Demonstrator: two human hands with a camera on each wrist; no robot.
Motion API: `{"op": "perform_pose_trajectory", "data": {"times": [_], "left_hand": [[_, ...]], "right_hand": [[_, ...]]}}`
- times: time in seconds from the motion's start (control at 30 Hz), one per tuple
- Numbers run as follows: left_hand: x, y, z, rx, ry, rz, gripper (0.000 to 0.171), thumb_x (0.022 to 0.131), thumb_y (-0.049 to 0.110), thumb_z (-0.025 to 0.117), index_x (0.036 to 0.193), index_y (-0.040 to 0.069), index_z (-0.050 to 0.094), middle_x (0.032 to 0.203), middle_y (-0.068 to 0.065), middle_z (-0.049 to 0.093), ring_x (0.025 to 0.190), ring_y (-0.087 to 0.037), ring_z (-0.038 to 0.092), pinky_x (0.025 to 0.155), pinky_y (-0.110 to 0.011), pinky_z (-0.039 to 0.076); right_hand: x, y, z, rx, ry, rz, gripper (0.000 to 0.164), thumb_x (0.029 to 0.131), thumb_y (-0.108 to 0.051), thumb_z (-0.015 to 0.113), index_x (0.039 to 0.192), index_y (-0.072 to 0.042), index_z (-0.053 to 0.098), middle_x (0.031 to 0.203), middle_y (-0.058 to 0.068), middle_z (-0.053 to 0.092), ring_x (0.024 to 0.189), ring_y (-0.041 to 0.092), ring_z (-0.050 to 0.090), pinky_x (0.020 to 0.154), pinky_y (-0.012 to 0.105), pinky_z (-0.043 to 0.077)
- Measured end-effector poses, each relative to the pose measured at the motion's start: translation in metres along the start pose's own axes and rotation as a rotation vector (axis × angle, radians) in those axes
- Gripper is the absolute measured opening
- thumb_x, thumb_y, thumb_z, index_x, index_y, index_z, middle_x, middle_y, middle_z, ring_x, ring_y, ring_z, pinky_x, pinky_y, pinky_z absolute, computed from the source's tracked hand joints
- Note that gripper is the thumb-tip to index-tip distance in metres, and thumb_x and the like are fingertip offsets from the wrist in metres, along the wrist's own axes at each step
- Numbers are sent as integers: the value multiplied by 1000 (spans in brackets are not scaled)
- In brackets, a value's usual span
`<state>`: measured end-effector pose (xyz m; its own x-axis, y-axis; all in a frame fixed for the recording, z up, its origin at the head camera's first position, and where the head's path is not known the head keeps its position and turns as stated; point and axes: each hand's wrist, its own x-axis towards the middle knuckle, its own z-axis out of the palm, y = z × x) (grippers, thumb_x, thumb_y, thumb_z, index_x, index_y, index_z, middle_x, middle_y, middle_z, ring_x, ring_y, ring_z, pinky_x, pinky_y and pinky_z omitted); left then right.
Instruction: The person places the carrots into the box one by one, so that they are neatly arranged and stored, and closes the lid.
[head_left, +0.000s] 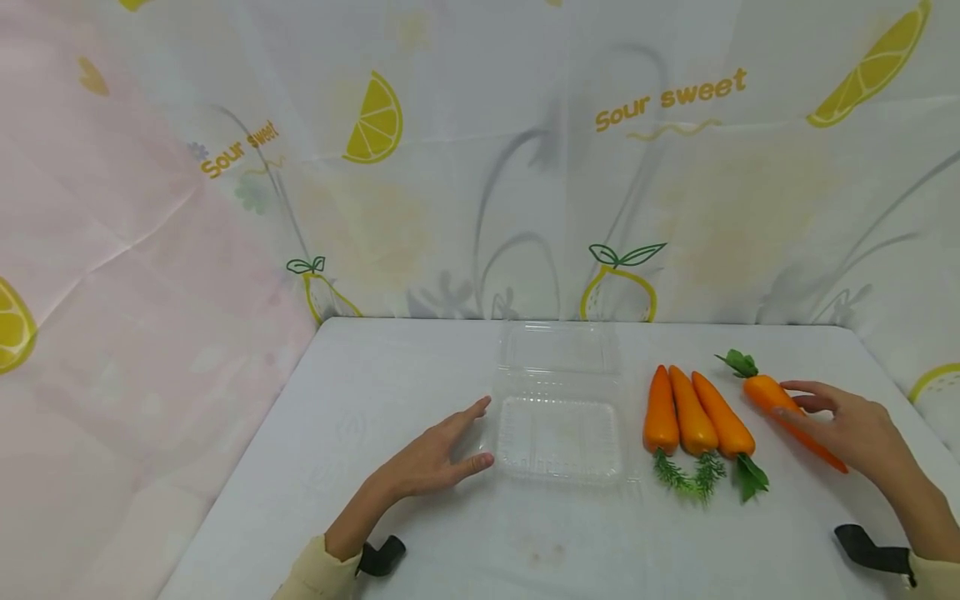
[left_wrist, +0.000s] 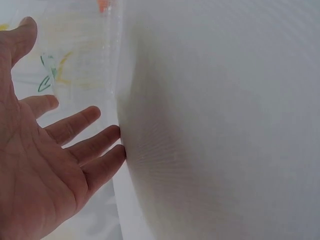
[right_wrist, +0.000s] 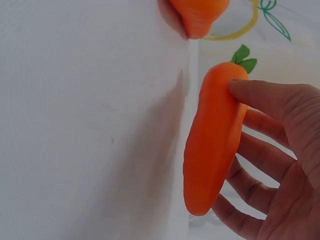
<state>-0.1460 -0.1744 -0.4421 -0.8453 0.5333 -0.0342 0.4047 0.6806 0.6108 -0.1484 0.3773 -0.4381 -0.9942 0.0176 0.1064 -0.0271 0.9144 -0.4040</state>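
An orange carrot (head_left: pixel 772 397) with a leafy green top lies slanted at the right, and my right hand (head_left: pixel 855 429) pinches it. In the right wrist view, the thumb presses the near side of this carrot (right_wrist: pixel 212 140) by the leaf end, while the fingers pass behind it. To its left, three more carrots (head_left: pixel 697 417) lie side by side with their greens toward me. My left hand (head_left: pixel 435 454) is spread beside the left edge of a clear plastic box (head_left: pixel 558 437), whose lid is folded back. Nothing is between its fingers (left_wrist: pixel 72 127) in the left wrist view.
All of this lies on a white-covered table (head_left: pixel 360 400). A pale printed curtain (head_left: pixel 465 167) with lemon drawings hangs right behind the table's far edge and along the left side. Dark wrist mounts (head_left: pixel 382 556) show below both hands.
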Motion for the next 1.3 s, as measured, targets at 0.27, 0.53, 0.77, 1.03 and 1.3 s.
{"op": "perform_pose_trajectory", "data": {"times": [0.27, 0.53, 0.77, 1.03, 1.3], "left_hand": [[1, -1, -1, 16, -3, 0, 85, 91, 68, 52, 159, 32, 17, 153, 5, 39, 142, -14, 31, 113, -45, 31], [1, -1, 0, -4, -1, -10, 84, 91, 67, 53, 158, 34, 17, 153, 3, 39, 142, -15, 31, 113, -46, 31], [2, -1, 1, -1, 6, -1, 83, 92, 66, 53, 159, 33, 17, 153, 1, 40, 142, -16, 32, 113, -45, 31], [1, -1, 1, 0, 4, -5, 85, 91, 67, 53, 159, 29, 19, 152, 2, 41, 142, -17, 32, 112, -47, 32], [0, 0, 1, 0, 0, -7, 84, 92, 66, 53, 159, 30, 18, 152, 2, 42, 142, -17, 33, 112, -46, 32]], "right_hand": [[0, -20, -4, 28, 24, -54, 55, 90, -41, 72, 124, 1, 60, 97, 29, 66, 82, 41, 56, 48, 29, 45], [-3, -46, -10, 119, 41, -109, 52, 89, -38, 75, 126, -4, 62, 96, 22, 69, 85, 38, 59, 51, 25, 44], [-5, -66, -12, 175, 29, -144, 50, 88, -36, 76, 127, -7, 64, 96, 16, 70, 93, 40, 57, 58, 26, 44], [-2, -87, -10, 222, 20, -200, 46, 87, -30, 78, 127, -10, 65, 94, 9, 71, 96, 39, 60, 61, 25, 45], [0, -107, -3, 261, -3, -225, 44, 87, -33, 78, 125, -13, 67, 95, 6, 70, 99, 40, 61, 73, 48, 49]]}}
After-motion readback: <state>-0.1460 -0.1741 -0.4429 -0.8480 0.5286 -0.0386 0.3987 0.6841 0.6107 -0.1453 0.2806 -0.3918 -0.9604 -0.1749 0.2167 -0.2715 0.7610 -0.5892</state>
